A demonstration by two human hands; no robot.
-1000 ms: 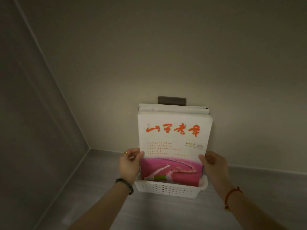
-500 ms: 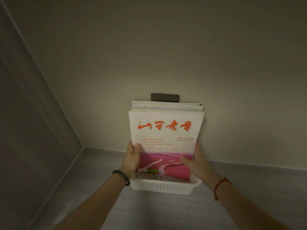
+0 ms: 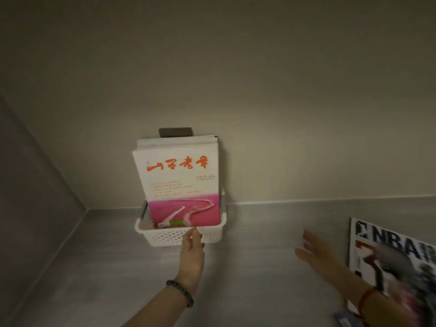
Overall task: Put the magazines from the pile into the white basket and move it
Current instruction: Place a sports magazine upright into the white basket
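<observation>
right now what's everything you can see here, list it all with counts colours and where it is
white basket: one, white perforated plastic, on the grey surface against the back wall
magazines in the basket: several standing upright, exact count unclear; front one white with red lettering and a pink lower half
dark block: one, dark brown, on the wall behind the magazines
NBA magazine: one, white, black and red cover, lying flat at the right edge
blue item: one, blurred, bottom right, cannot identify
grey surface: one, grey
left hand: open, fingertips at the basket front; dark bead bracelet
right hand: open, empty, above the surface; red string bracelet
</observation>
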